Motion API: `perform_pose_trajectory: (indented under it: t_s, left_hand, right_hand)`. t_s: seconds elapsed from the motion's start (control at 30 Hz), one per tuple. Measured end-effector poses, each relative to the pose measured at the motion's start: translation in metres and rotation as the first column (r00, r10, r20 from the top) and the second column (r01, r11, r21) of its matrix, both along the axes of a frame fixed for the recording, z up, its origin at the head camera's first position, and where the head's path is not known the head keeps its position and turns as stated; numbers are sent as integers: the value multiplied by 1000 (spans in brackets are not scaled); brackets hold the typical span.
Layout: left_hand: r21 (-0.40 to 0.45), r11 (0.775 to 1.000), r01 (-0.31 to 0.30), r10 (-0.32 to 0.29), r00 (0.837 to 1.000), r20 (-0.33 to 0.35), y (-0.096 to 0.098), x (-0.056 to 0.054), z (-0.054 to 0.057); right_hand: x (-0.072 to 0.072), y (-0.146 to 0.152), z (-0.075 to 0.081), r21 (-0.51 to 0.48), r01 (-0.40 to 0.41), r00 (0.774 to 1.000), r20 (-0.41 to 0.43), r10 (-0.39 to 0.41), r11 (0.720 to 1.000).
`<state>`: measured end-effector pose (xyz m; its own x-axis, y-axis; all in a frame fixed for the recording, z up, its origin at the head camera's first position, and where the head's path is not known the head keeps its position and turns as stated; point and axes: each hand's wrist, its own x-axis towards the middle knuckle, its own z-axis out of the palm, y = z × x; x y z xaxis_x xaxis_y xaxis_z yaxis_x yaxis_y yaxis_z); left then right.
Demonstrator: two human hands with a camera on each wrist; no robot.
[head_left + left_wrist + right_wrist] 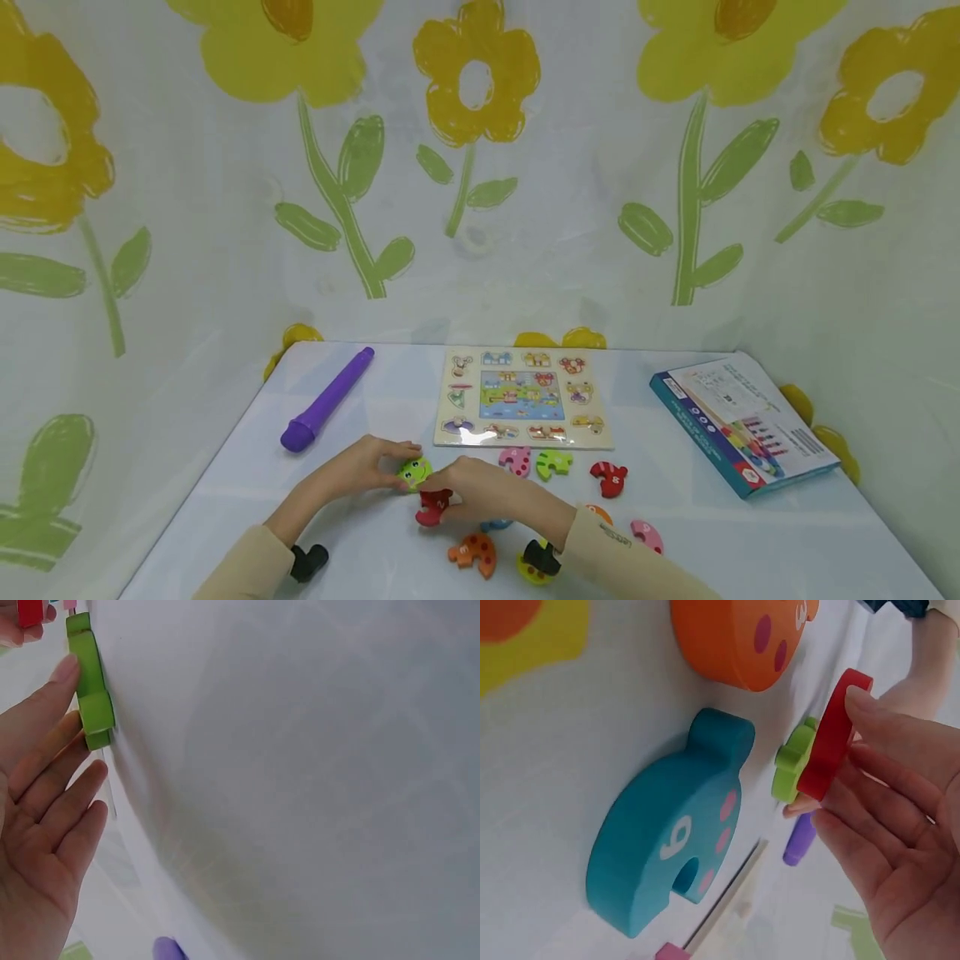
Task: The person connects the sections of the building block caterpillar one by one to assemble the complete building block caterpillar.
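In the head view, my left hand (363,467) holds a green smiling-face puzzle piece (414,472) on the table between thumb and fingers. The left wrist view shows the thumb against the side of this green piece (91,682), with the other fingers loosely spread. My right hand (487,492) pinches a red puzzle piece (432,507) just beside the green one. Seen from the right wrist, the red piece (836,735) stands close in front of the green piece; whether they touch I cannot tell. A blue piece (495,525) lies partly hidden under the right hand.
Several loose pieces lie about, including orange (474,553), pink (515,460), green (554,463) and red (609,479) ones. Behind them is a wooden picture board (523,433). A purple microphone-shaped stick (330,400) lies left, a flat box (742,421) right.
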<state>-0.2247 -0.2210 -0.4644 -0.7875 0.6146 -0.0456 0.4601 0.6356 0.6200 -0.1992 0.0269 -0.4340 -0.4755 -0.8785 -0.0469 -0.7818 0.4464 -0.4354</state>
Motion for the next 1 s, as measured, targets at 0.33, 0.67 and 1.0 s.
perform_pose_trajectory:
  t_s: [0.33,0.67,1.0]
  left_hand:
    - [-20,999,-34,34,999,21,3,4,2]
    - [-22,999,-37,36,999,-23,4,3,1]
    - [-24,999,-35,34,999,-35,6,6,1]
  right_hand:
    - [0,9,-2,-37,122,992,-11,-123,992]
    - [-6,6,-1,-5,225,974,-20,-225,974]
    - [-10,-1,-4,10,241,970,-19,-241,971]
